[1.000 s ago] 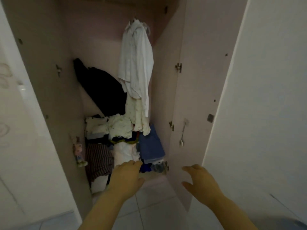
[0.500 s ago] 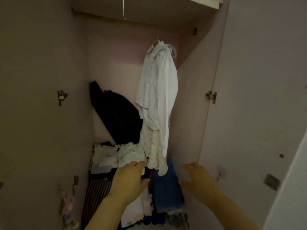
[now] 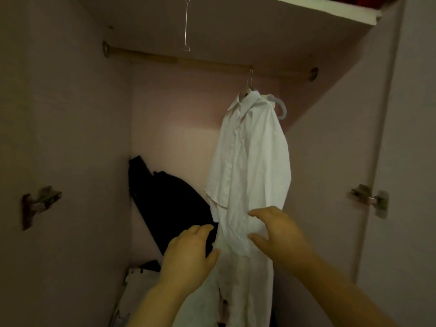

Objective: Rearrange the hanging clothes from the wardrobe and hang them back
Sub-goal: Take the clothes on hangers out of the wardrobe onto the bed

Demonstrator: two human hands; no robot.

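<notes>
A white shirt [image 3: 250, 161] hangs on a white hanger [image 3: 280, 107] from the wooden rail [image 3: 188, 61] at the right of the open wardrobe. Under it hangs a paler, patterned garment [image 3: 238, 291]. My left hand [image 3: 188, 253] is raised at the shirt's lower left edge, fingers loosely bent, holding nothing. My right hand [image 3: 278, 232] is spread in front of the shirt's lower right part, fingers apart; whether it touches the cloth is unclear.
A black garment [image 3: 169, 204] leans against the back wall at the left. Folded clothes [image 3: 139, 286] are piled at the bottom. A thin wire hook [image 3: 186, 24] dangles above the rail. Door hinges [image 3: 368, 199] stand out on the right side, and a shelf [image 3: 318, 10] runs overhead.
My view has tilted up and moved closer to the wardrobe. Both hands have risen from floor level to the lower part of the white shirt.
</notes>
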